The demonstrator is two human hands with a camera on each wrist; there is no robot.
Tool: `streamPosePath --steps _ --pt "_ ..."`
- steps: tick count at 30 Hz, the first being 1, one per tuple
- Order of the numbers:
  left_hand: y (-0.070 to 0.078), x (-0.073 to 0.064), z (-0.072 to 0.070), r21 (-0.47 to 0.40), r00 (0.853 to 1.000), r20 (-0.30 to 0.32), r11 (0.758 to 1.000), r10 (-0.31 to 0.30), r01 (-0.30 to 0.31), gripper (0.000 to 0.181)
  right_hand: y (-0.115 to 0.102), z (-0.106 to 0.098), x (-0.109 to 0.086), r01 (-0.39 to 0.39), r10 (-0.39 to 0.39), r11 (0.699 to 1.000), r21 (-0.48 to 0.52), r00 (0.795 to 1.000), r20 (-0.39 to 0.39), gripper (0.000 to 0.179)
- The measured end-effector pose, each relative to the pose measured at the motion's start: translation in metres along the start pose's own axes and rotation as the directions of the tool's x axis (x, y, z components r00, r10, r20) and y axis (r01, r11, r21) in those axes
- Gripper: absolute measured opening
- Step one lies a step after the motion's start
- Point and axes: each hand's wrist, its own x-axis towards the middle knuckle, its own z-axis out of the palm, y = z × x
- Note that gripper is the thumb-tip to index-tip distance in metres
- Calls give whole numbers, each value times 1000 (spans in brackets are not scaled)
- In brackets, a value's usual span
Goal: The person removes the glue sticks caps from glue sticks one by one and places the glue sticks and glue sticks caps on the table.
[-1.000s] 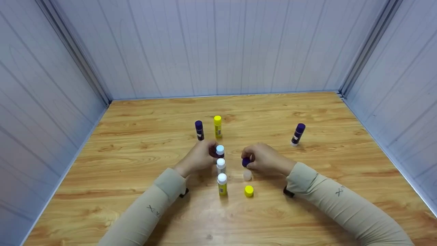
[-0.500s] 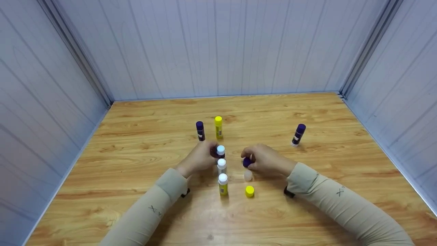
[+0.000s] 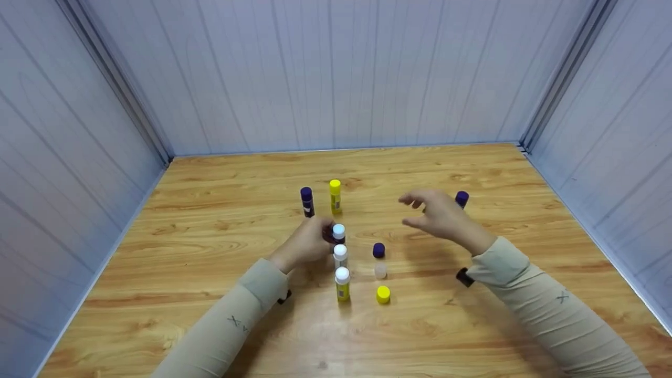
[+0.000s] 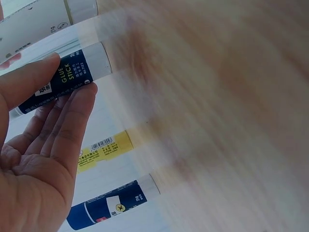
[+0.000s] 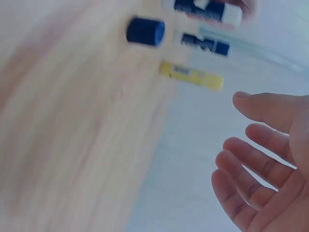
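My left hand [image 3: 307, 240] pinches an uncapped dark-blue glue stick [image 4: 63, 77] between thumb and fingers; its base stands on or close to the table. My right hand [image 3: 441, 215] is raised over the table with its fingers apart and nothing in them. In front of the held stick stand a white glue stick [image 3: 340, 256] and a yellow glue stick [image 3: 343, 286], both showing white tops. To their right lie a dark-blue cap [image 3: 378, 250], a translucent cap [image 3: 380, 271] and a yellow cap [image 3: 383, 294] in a column.
Behind my left hand stand a capped dark-blue glue stick [image 3: 307, 202] and a capped yellow glue stick [image 3: 335, 196]. Another dark-blue glue stick [image 3: 462, 199] is partly hidden behind my right hand. Pale panel walls [image 3: 336, 73] enclose the wooden table [image 3: 236, 184] at the back and sides.
My right hand has let go of the dark-blue cap, leaving it on the table, and has moved up and to the right, its fingers spreading. The left hand stays on its glue stick.
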Motion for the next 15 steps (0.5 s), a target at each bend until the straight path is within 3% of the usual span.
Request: streamPosePath --steps 8,15 --pt "0 2 0 -5 1000 12 1000 -7 7 22 33 -31 -9 -103 100 995 -7 981 -167 45" --pt "1 2 2 1 1000 16 1000 -13 13 22 63 -42 -18 -227 222 974 -8 957 -185 54"
